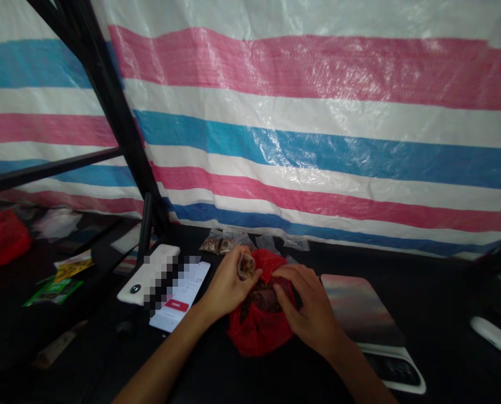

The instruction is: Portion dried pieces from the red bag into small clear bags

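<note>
Red plastic bag (pixel 261 336), one, on the dark tabletop (pixel 208 370) between the two hands, mouth open, brown loose pieces (pixel 246 307) within; its film looks thin, soft and slippery, likely to sag or tear if tugged, best gathered at the rolled rim; small clear bag (pixel 246 267), one, above the far left part of the red bag, clamped between thumb and fingers of the left hand (pixel 225 289), mouth toward the camera, yellowish-brown matter inside; probably light and limp, best pinched near the mouth so that it stays open; small translucent cup (pixel 266 300), one, lying tilted among the pieces, its right end held by thumb and fingers of the right hand (pixel 312 308); likely light, stiffer than either bag, best taken by its outer wall; whether it holds anything, cannot tell

Edges and room: lit phone (pixel 174 303) beside the left forearm; glossy flat panel (pixel 360 308) just right of the right hand, limiting sideways travel; filled clear bags (pixel 212 242) behind, near the striped sheet (pixel 318 140); a low reach there could brush them; upward and toward the wearer seem the easier ways
</note>
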Demonstrator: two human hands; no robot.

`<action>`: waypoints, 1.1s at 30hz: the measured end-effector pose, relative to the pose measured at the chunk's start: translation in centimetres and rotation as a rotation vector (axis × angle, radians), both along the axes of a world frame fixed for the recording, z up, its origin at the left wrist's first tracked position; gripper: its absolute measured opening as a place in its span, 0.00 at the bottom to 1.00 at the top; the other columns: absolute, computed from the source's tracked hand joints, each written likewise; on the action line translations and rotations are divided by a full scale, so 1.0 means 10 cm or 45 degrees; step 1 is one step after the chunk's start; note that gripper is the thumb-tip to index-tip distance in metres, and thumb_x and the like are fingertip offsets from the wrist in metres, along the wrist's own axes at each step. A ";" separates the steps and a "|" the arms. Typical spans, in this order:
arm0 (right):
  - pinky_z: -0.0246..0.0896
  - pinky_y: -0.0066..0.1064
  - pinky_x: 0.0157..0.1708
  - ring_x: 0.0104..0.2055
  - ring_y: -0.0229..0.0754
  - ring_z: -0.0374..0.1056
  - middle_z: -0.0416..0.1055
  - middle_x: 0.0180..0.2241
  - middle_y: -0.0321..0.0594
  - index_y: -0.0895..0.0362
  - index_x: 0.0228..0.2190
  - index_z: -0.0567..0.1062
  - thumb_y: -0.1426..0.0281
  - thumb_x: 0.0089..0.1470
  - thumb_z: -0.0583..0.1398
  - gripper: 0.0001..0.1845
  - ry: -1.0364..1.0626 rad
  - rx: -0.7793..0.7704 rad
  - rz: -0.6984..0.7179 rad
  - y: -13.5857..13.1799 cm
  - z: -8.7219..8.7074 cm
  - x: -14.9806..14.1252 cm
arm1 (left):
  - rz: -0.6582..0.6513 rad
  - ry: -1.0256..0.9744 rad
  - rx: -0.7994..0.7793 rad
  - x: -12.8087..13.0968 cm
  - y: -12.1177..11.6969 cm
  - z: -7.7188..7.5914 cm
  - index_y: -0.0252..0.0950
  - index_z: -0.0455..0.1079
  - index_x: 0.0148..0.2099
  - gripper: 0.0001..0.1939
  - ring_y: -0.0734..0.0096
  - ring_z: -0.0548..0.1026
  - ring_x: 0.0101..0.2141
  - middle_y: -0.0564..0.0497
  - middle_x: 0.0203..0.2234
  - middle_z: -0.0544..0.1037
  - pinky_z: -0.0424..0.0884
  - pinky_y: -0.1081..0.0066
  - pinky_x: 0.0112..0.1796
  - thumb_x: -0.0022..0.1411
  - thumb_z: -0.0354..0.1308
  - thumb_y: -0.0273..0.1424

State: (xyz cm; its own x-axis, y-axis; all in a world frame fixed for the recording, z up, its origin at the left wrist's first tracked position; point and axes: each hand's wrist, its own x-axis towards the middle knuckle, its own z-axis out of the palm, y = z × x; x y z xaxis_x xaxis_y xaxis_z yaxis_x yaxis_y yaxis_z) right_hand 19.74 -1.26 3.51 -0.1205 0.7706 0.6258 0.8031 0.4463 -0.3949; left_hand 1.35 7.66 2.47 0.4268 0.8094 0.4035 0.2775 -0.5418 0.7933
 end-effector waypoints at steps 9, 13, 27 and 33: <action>0.71 0.37 0.43 0.43 0.45 0.76 0.79 0.41 0.40 0.50 0.44 0.74 0.71 0.62 0.61 0.09 0.071 0.104 0.093 -0.08 -0.01 -0.19 | -0.224 -0.187 -0.034 0.07 -0.20 -0.05 0.41 0.58 0.49 0.20 0.69 0.72 0.36 0.51 0.38 0.72 0.69 0.69 0.38 0.57 0.60 0.24; 0.73 0.34 0.41 0.39 0.43 0.76 0.79 0.37 0.39 0.51 0.40 0.75 0.73 0.63 0.59 0.06 0.182 0.180 0.046 -0.06 -0.05 -0.17 | -0.149 -0.058 0.113 0.08 -0.24 -0.05 0.40 0.61 0.51 0.20 0.62 0.72 0.43 0.48 0.42 0.74 0.68 0.62 0.46 0.58 0.61 0.25; 0.77 0.36 0.42 0.40 0.45 0.78 0.80 0.40 0.41 0.50 0.44 0.77 0.68 0.61 0.63 0.08 0.514 0.170 -0.077 -0.02 -0.07 -0.09 | -0.344 -0.141 0.060 0.08 -0.22 0.05 0.41 0.71 0.53 0.12 0.63 0.75 0.47 0.47 0.47 0.78 0.70 0.63 0.51 0.68 0.56 0.29; 0.78 0.40 0.45 0.42 0.47 0.80 0.82 0.42 0.42 0.51 0.47 0.77 0.66 0.61 0.64 0.12 0.683 0.102 -0.091 -0.03 -0.16 -0.16 | -0.394 -0.112 0.075 0.09 -0.27 0.08 0.42 0.69 0.55 0.17 0.63 0.73 0.51 0.47 0.50 0.77 0.68 0.62 0.55 0.64 0.61 0.29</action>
